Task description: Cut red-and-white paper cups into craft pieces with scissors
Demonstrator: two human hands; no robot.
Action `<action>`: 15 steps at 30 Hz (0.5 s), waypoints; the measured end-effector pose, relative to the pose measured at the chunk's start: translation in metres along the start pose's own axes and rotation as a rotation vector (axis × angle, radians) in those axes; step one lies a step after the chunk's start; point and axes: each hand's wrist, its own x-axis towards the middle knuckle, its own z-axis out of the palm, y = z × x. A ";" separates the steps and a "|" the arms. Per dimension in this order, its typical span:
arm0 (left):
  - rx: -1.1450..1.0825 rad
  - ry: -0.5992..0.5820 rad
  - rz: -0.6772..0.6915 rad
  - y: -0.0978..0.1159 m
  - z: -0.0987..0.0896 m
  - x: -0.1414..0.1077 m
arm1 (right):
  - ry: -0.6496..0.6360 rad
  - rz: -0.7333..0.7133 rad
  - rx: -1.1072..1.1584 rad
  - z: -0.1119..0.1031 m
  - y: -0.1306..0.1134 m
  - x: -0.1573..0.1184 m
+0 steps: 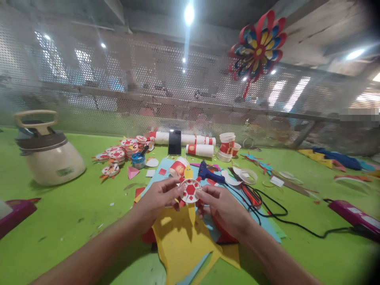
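Between the two hands, just above the yellow paper sheet [178, 241] on the green worktop [74, 213], a small round paper disc [190, 190] with red diamond shapes is held up. The left hand [158, 198] closes its grip on the disc's left edge, and the right hand [221, 206] pinches the right edge, so both are equally near and the disc lies exactly in the middle of the two grips. The disc is round, so it has no clear long axis; its decorated face points toward the person, a little tilted upward. Just behind the grips lies a blue glue gun [209, 174] with its black cable [282, 217] running to the right. Farther behind and to the left rests a pile of similar discs [118, 154].
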 end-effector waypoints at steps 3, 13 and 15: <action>0.003 -0.033 0.017 -0.004 -0.001 0.002 | 0.011 -0.008 -0.032 -0.001 0.003 0.002; 0.130 0.117 0.033 0.001 -0.002 0.003 | 0.188 -0.103 -0.218 0.002 -0.002 0.002; 0.113 0.138 0.033 0.003 -0.001 0.001 | 0.162 -0.096 -0.240 0.002 -0.003 0.000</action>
